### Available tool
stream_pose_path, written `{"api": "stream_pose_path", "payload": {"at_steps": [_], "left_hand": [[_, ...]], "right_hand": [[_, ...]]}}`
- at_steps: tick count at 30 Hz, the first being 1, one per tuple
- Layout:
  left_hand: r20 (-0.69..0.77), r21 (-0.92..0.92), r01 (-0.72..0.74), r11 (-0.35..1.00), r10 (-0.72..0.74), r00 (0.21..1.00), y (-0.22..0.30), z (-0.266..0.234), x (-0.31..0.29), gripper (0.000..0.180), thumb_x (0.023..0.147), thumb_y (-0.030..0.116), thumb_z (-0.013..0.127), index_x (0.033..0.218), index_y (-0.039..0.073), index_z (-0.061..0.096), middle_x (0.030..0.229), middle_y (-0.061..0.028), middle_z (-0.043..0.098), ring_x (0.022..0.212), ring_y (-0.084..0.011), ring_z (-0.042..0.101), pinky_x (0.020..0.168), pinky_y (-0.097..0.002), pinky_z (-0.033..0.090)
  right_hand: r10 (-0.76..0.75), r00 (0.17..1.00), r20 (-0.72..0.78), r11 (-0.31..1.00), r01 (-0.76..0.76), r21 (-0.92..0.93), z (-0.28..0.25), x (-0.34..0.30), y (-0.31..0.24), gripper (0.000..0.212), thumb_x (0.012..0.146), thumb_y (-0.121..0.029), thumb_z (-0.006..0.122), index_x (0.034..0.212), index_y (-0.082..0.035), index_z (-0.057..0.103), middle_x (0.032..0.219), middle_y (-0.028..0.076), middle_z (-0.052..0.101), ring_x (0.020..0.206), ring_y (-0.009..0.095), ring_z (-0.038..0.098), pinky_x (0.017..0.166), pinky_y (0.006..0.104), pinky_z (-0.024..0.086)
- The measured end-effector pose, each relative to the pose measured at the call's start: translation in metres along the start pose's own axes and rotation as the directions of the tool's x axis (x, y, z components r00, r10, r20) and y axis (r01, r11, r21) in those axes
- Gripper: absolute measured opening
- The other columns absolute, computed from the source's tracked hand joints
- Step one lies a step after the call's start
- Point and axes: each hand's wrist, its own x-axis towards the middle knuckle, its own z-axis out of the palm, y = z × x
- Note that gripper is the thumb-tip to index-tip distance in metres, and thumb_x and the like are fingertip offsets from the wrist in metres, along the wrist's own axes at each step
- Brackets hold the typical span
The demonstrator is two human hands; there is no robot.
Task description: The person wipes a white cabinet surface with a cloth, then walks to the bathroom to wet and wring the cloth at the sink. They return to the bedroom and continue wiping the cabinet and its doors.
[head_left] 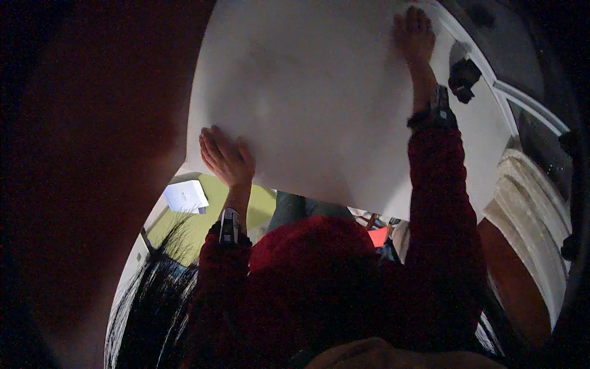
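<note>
Both hands press flat, fingers spread and gripping nothing, on a large white panel: the left hand at its near-left edge, the right hand far right. A white paper sheet lies on green flooring below left.

A large sheet fills the upper middle. The left hand lies flat on its lower left edge; the right hand lies flat near its upper right corner. A paper lies below the sheet, left of the left forearm. Folded cloth sits far right.
</note>
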Motion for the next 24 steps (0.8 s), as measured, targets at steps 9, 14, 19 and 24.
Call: {"api": "stream_pose_path", "payload": {"at_steps": [9,14,19,24], "left_hand": [[-0.071,-0.243,0.05,0.969,-0.069,0.995,-0.015,0.009,-0.008,0.058,0.098,0.04,0.038,0.139,0.0,0.041,0.144,-0.0224,0.039,0.134,-0.0405,0.034,0.109,-0.053,0.028],[-0.087,-0.186,-0.019,0.982,0.003,0.996,-0.023,0.009,-0.012,0.059,0.097,0.044,0.04,0.136,-0.001,0.043,0.144,-0.0228,0.038,0.134,-0.0406,0.034,0.109,-0.0528,0.028],[-0.111,-0.056,-0.014,0.998,0.007,0.994,-0.032,0.01,-0.012,0.059,0.096,0.043,0.044,0.136,0.0,0.043,0.143,-0.0224,0.039,0.134,-0.0395,0.034,0.109,-0.0522,0.029],[-0.13,-0.032,-0.059,0.998,0.055,0.99,-0.05,0.0,-0.014,0.056,0.096,0.039,0.047,0.135,-0.001,0.045,0.141,-0.0217,0.041,0.134,-0.0376,0.035,0.111,-0.0501,0.028]], "right_hand": [[-0.308,0.884,0.353,0.646,-0.078,0.76,-0.153,-0.101,-0.271,0.045,0.085,-0.022,0.056,0.128,-0.008,0.053,0.131,0.011,0.055,0.122,0.029,0.051,0.1,0.0449,0.042],[-0.533,0.711,0.458,0.428,-0.24,0.871,-0.241,-0.291,-0.218,0.052,0.086,-0.02,0.057,0.136,-0.008,0.049,0.14,0.012,0.051,0.123,0.028,0.054,0.102,0.0421,0.043],[0.516,0.815,0.264,0.848,-0.53,-0.02,-0.183,-0.358,-0.033,0.051,0.093,-0.034,0.05,0.133,-0.004,0.046,0.127,0.014,0.054,0.116,0.032,0.05,0.093,0.0511,0.039],[0.862,0.357,0.36,0.496,-0.741,-0.453,-0.122,-0.253,-0.021,0.037,0.09,-0.037,0.052,0.108,-0.005,0.057,0.116,0.013,0.055,0.11,0.028,0.051,0.091,0.043,0.041]]}}
